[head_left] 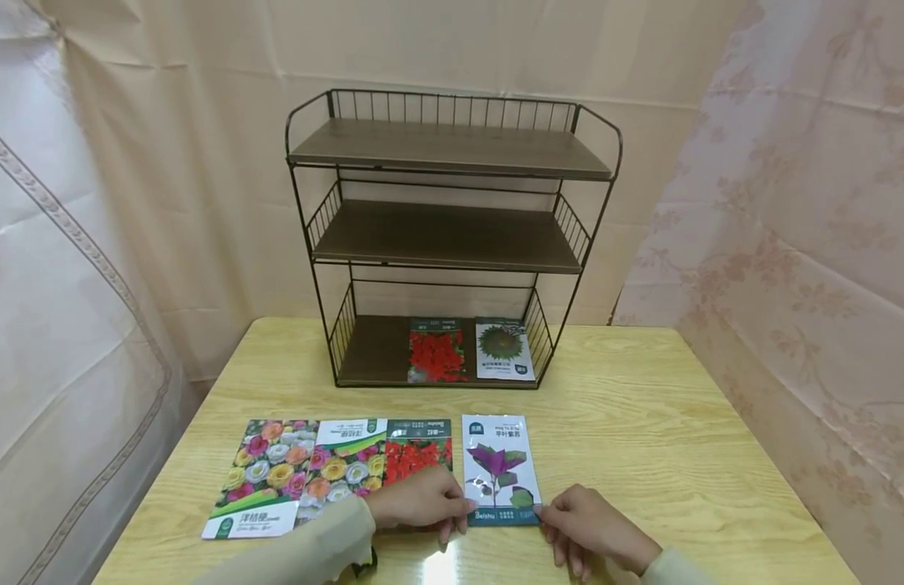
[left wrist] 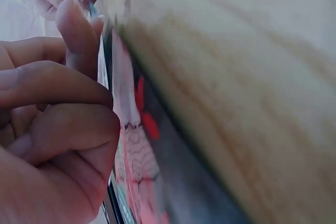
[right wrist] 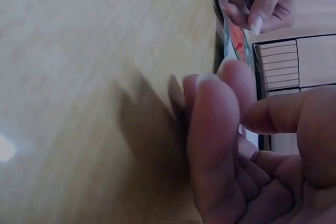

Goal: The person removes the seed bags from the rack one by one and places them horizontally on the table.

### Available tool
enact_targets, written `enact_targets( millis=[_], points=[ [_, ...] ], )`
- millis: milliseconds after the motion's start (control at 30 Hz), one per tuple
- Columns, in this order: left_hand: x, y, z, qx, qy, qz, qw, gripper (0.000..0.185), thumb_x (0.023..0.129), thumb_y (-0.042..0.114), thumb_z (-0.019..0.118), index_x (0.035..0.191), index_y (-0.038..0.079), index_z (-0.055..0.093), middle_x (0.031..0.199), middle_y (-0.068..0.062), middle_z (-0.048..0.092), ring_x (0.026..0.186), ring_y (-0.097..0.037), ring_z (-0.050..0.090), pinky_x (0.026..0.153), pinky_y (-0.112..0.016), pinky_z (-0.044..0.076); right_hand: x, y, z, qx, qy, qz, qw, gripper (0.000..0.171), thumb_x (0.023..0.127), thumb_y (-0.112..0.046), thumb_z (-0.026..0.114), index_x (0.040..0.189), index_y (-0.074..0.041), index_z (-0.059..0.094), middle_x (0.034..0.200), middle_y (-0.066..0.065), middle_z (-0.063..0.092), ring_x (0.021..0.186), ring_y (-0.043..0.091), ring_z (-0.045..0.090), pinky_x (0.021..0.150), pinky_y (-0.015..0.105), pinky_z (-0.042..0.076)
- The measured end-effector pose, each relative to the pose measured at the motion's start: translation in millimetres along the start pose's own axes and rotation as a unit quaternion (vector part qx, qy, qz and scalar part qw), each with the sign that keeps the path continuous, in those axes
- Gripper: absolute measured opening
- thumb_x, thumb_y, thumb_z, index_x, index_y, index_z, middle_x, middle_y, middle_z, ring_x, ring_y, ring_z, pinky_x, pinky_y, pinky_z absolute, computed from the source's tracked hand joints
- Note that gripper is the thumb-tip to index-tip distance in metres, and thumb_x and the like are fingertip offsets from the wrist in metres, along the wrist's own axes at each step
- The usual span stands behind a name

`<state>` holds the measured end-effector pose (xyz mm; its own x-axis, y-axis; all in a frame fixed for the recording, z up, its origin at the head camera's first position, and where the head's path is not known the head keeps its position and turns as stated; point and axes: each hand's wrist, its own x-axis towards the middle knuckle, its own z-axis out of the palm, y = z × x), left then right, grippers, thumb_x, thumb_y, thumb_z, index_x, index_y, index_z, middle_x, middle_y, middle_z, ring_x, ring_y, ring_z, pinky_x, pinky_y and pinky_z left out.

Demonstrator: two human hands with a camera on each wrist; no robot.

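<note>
both hands pinch the near edge of a white seed packet with a purple plant [head_left: 499, 470] lying flat on the light wooden table [head_left: 642, 422], left hand [head_left: 421, 497] at its left corner, right hand [head_left: 590, 528] at its right.

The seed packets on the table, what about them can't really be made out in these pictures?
- Purple-leaf packet: head view, small print too tiny to read; its lower corners covered by the left hand and right hand.
- Red-flower packet: head view, lower part hidden under the left hand.
- Left wrist view: packet edges blurred, too close.
- Right wrist view: fingers block the packet.
</note>
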<state>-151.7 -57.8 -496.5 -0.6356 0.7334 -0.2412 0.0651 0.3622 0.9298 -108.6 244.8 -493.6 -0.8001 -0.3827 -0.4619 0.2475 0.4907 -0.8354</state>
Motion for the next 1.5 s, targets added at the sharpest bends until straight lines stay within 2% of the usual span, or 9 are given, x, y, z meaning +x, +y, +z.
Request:
enact_targets(
  millis=[200,267,400,533,667,933,1200,1367,1500],
  points=[
    [2.8,0.9,-15.8,0.02,0.037,0.025,0.9988,0.039,0.107,0.026,0.059,0.079,0.006,0.078,0.058,-0.004,0.066,0.05,-0.011,0.058,0.054,-0.021,0.043,5,-11,-14,-0.025,0.038,-0.038,0.998,0.045,0.108,-0.031,0.054,0.075,-0.001,0.063,0.058,0.007,0.064,0.037,0.007,0.051,0.037,0.022,0.044],
    [3.5,3.2,-22.6,0.024,0.054,0.021,0.998,0.037,0.107,0.025,0.059,0.081,0.006,0.078,0.061,-0.005,0.066,0.052,-0.014,0.056,0.057,-0.025,0.044,10,-16,-18,-0.017,0.057,-0.043,0.997,0.045,0.108,-0.031,0.054,0.077,0.0,0.062,0.059,0.006,0.063,0.038,0.008,0.05,0.038,0.024,0.045],
    [5.3,2.8,-35.4,0.028,0.085,0.01,0.996,0.034,0.108,0.021,0.057,0.087,0.006,0.078,0.065,-0.007,0.067,0.054,-0.018,0.053,0.054,-0.027,0.043,20,-22,-24,0.002,0.082,-0.037,0.996,0.043,0.108,-0.031,0.054,0.079,0.0,0.062,0.062,0.006,0.061,0.04,0.01,0.049,0.04,0.026,0.047],
    [7.0,-2.5,-47.2,0.025,0.106,-0.005,0.9941,0.035,0.109,0.023,0.054,0.09,0.006,0.078,0.068,-0.007,0.068,0.05,-0.012,0.042,0.048,-0.026,0.035,30,-26,-25,0.017,0.095,-0.037,0.995,0.043,0.108,-0.032,0.053,0.082,0.001,0.061,0.063,0.006,0.061,0.042,0.013,0.048,0.041,0.028,0.047],
    [7.7,-5.8,-57.2,0.007,0.121,-0.018,0.9925,0.038,0.109,0.029,0.055,0.091,0.002,0.076,0.07,-0.007,0.068,0.047,-0.009,0.033,0.046,-0.026,0.032,39,-32,-24,0.028,0.101,-0.038,0.994,0.044,0.108,-0.034,0.053,0.084,0.002,0.062,0.064,0.006,0.06,0.043,0.013,0.048,0.042,0.027,0.046],
    [13.0,-10.4,-76.5,-0.034,0.161,-0.035,0.9857,0.036,0.109,0.027,0.055,0.096,-0.001,0.075,0.071,-0.006,0.067,0.047,-0.01,0.034,0.05,-0.029,0.034,56,-47,-19,0.015,0.109,-0.048,0.993,0.043,0.108,-0.032,0.054,0.09,0.005,0.064,0.064,0.005,0.059,0.044,0.011,0.047,0.042,0.024,0.045],
    [17.2,-12.4,-97.3,-0.012,0.179,-0.04,0.9829,0.035,0.109,0.027,0.054,0.097,0.002,0.076,0.074,-0.007,0.069,0.045,-0.01,0.034,0.049,-0.03,0.036,78,-67,-8,0.014,0.118,-0.073,0.99,0.044,0.107,-0.033,0.055,0.088,0.005,0.065,0.066,0.007,0.063,0.046,0.011,0.048,0.042,0.024,0.044],
    [21.2,-17.4,-110.7,-0.04,0.198,-0.042,0.9784,0.034,0.109,0.022,0.053,0.104,-0.002,0.076,0.077,-0.009,0.07,0.046,-0.009,0.034,0.049,-0.03,0.033,93,-75,-5,0.003,0.127,-0.077,0.989,0.043,0.108,-0.03,0.053,0.087,0.006,0.066,0.065,0.009,0.064,0.044,0.011,0.048,0.042,0.025,0.044],
    [22.1,-22.9,-120.2,-0.047,0.217,-0.045,0.9739,0.034,0.109,0.022,0.053,0.106,-0.003,0.075,0.079,-0.01,0.071,0.047,-0.009,0.035,0.047,-0.028,0.03,107,-79,-5,0.023,0.129,-0.071,0.989,0.043,0.108,-0.029,0.052,0.09,0.007,0.066,0.064,0.007,0.063,0.045,0.011,0.048,0.042,0.024,0.045]
  ],
)
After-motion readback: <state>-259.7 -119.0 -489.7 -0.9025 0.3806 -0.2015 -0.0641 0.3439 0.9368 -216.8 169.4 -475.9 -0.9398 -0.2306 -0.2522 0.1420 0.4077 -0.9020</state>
